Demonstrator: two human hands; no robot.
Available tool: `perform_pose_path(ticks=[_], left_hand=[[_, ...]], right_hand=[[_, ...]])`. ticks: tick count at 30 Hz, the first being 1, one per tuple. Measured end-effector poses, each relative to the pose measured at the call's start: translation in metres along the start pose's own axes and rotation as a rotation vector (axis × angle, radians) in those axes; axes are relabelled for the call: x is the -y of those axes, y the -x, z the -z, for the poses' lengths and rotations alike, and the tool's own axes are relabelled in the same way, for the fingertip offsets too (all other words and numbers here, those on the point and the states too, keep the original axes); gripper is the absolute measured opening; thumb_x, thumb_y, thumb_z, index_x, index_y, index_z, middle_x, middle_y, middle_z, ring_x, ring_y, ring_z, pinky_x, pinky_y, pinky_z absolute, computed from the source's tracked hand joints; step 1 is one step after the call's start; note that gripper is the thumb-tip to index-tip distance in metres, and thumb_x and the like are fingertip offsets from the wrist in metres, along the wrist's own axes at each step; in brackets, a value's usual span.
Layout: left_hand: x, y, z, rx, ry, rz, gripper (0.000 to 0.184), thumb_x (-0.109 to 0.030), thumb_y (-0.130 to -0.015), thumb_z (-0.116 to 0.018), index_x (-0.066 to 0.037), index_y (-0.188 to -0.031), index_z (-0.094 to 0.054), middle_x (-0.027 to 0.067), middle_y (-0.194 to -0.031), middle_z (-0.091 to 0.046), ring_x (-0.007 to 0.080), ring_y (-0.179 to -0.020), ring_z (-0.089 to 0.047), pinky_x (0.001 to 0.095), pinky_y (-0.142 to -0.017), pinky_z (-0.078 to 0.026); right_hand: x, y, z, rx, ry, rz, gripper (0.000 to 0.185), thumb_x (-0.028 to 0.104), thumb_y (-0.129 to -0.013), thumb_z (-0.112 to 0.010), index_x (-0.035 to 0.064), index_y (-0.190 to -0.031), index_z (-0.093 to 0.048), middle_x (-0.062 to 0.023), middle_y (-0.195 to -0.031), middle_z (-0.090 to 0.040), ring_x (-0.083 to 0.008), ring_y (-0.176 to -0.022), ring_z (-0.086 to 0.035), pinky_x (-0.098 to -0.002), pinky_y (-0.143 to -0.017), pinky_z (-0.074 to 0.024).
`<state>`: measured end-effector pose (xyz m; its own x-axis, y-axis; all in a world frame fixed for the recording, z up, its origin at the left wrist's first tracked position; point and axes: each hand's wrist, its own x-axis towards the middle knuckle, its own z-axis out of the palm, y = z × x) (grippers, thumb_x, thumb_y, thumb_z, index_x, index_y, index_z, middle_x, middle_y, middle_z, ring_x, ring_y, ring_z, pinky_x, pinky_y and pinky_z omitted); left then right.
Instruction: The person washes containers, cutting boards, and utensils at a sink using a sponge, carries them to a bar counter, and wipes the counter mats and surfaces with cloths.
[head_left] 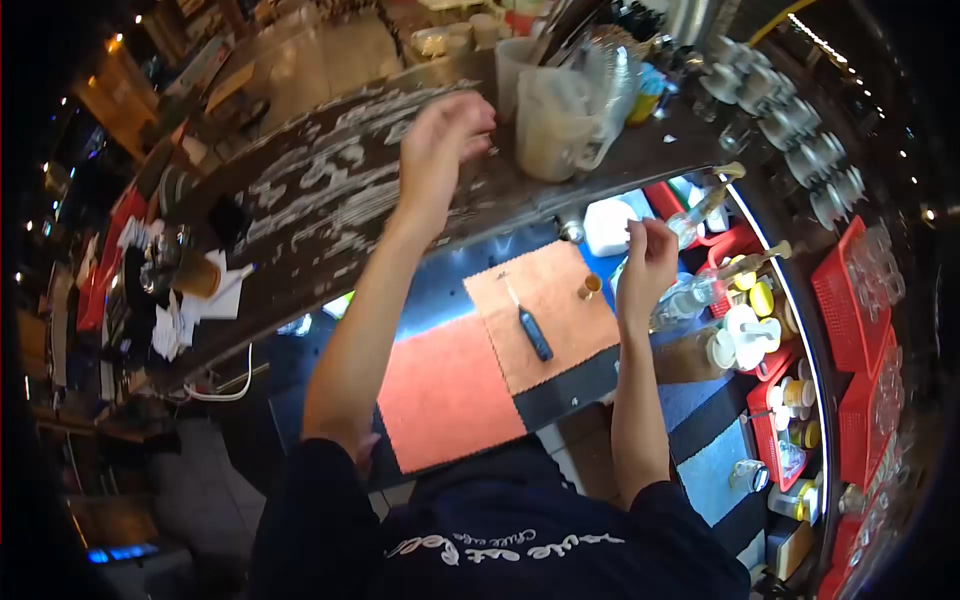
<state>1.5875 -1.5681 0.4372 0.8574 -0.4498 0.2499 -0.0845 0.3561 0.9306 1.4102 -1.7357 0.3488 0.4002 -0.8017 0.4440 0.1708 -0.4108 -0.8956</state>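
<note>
Over the dark upper counter, my left hand (445, 130) is raised just left of a cloudy plastic pitcher (550, 130); its fingers are blurred, and nothing can be made out in them. My right hand (652, 255) is closed, fingertips together, in front of a white container (607, 226) and left of some glass bottles (690, 300); whatever it may hold is too small to name. Between my forearms lie an orange cloth (580, 335) and a salmon-red cloth (450, 390). A dark-handled tool (534, 333) and a small amber cup (590, 286) rest on the orange one.
Red baskets (845, 300) with glasses line the right side. Stacked glasses (785, 120) stand at the back right. A glass of brown liquid (197, 275) and white papers (175, 325) are at the left. A jar (748, 476) sits on a blue-grey cloth (712, 475).
</note>
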Motion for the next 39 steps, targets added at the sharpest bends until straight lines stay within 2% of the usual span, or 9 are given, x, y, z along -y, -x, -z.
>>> perform_pose_path(ticks=[4, 12, 19, 24, 27, 31, 35, 37, 39], left_hand=[[0.060, 0.160, 0.072, 0.377, -0.050, 0.240, 0.031, -0.014, -0.091, -0.063, 0.000, -0.118, -0.058, 0.0107, -0.101, -0.067, 0.0203, -0.090, -0.065, 0.0315, -0.084, -0.052], [0.104, 0.409, 0.186, -0.135, -1.019, 0.598, 0.032, -0.010, -0.068, -0.077, 0.003, -0.093, -0.064, 0.0119, -0.080, -0.062, 0.0255, -0.067, -0.057, 0.0343, -0.064, -0.048], [0.120, 0.457, 0.217, -0.440, -1.776, 0.433, 0.076, -0.023, -0.066, -0.081, -0.010, -0.133, -0.048, 0.0203, -0.124, -0.047, 0.0389, -0.108, -0.048, 0.0481, -0.091, -0.043], [0.154, 0.468, 0.268, -0.431, -1.350, 0.471, 0.067, -0.016, -0.067, -0.082, -0.008, -0.126, -0.052, 0.0202, -0.127, -0.052, 0.0356, -0.115, -0.052, 0.0405, -0.095, -0.044], [0.114, 0.440, 0.248, -0.630, -0.911, 0.617, 0.057, -0.007, -0.068, -0.078, -0.005, -0.120, -0.054, 0.0163, -0.121, -0.057, 0.0329, -0.106, -0.058, 0.0364, -0.091, -0.048], [0.096, 0.412, 0.214, -0.725, -0.560, 0.304, 0.053, -0.009, -0.069, -0.075, -0.004, -0.119, -0.056, 0.0140, -0.110, -0.063, 0.0336, -0.095, -0.062, 0.0372, -0.084, -0.050], [0.140, 0.391, 0.216, -0.207, -0.931, 0.107, 0.047, -0.013, -0.072, -0.072, -0.003, -0.116, -0.060, 0.0148, -0.100, -0.066, 0.0348, -0.087, -0.063, 0.0387, -0.080, -0.051], [0.170, 0.390, 0.227, 0.066, -1.072, 0.183, 0.039, -0.017, -0.076, -0.069, -0.003, -0.112, -0.063, 0.0167, -0.098, -0.067, 0.0359, -0.089, -0.063, 0.0400, -0.082, -0.051], [0.168, 0.386, 0.235, 0.194, -1.095, 0.324, 0.035, -0.019, -0.079, -0.065, -0.003, -0.109, -0.064, 0.0183, -0.100, -0.067, 0.0365, -0.093, -0.063, 0.0408, -0.085, -0.051]], right_hand=[[-0.067, 0.122, 0.024, 0.365, 0.345, -0.073, 0.010, 0.008, -0.086, -0.062, -0.0004, -0.091, -0.064, -0.0086, -0.079, -0.063, -0.0190, -0.069, -0.057, -0.0291, -0.066, -0.0472], [-0.104, 0.253, 0.061, 0.982, 0.765, -0.351, 0.028, 0.022, -0.075, -0.076, 0.0026, -0.087, -0.059, -0.0115, -0.074, -0.062, -0.0272, -0.063, -0.059, -0.0370, -0.061, -0.0484], [-0.134, 0.303, 0.070, 1.034, 0.874, -0.217, 0.025, 0.014, -0.072, -0.075, 0.0031, -0.083, -0.055, -0.0113, -0.070, -0.062, -0.0269, -0.059, -0.059, -0.0385, -0.058, -0.0480], [-0.147, 0.305, 0.068, 1.021, 0.763, -0.293, 0.020, 0.008, -0.073, -0.071, 0.0019, -0.082, -0.055, -0.0123, -0.064, -0.060, -0.0238, -0.055, -0.060, -0.0369, -0.053, -0.0477], [-0.133, 0.294, 0.059, 1.075, 0.401, -0.808, 0.012, 0.005, -0.080, -0.067, 0.0027, -0.082, -0.055, -0.0099, -0.062, -0.059, -0.0159, -0.055, -0.059, -0.0283, -0.046, -0.0488], [-0.089, 0.276, 0.022, 0.918, 0.036, -0.985, 0.008, 0.004, -0.084, -0.062, 0.0040, -0.086, -0.054, -0.0080, -0.069, -0.058, -0.0136, -0.057, -0.059, -0.0242, -0.049, -0.0517], [-0.063, 0.288, -0.028, 0.811, -0.025, -0.651, 0.006, 0.002, -0.081, -0.060, 0.0028, -0.086, -0.057, -0.0069, -0.071, -0.058, -0.0145, -0.059, -0.057, -0.0255, -0.054, -0.0496], [-0.031, 0.301, -0.049, 0.981, 0.088, -0.207, 0.009, 0.002, -0.076, -0.061, 0.0014, -0.085, -0.062, -0.0064, -0.071, -0.061, -0.0173, -0.062, -0.056, -0.0282, -0.059, -0.0469], [-0.025, 0.306, -0.045, 1.271, 0.070, -0.230, 0.010, 0.005, -0.075, -0.062, 0.0015, -0.084, -0.067, -0.0074, -0.076, -0.064, -0.0214, -0.065, -0.057, -0.0309, -0.062, -0.0476]])
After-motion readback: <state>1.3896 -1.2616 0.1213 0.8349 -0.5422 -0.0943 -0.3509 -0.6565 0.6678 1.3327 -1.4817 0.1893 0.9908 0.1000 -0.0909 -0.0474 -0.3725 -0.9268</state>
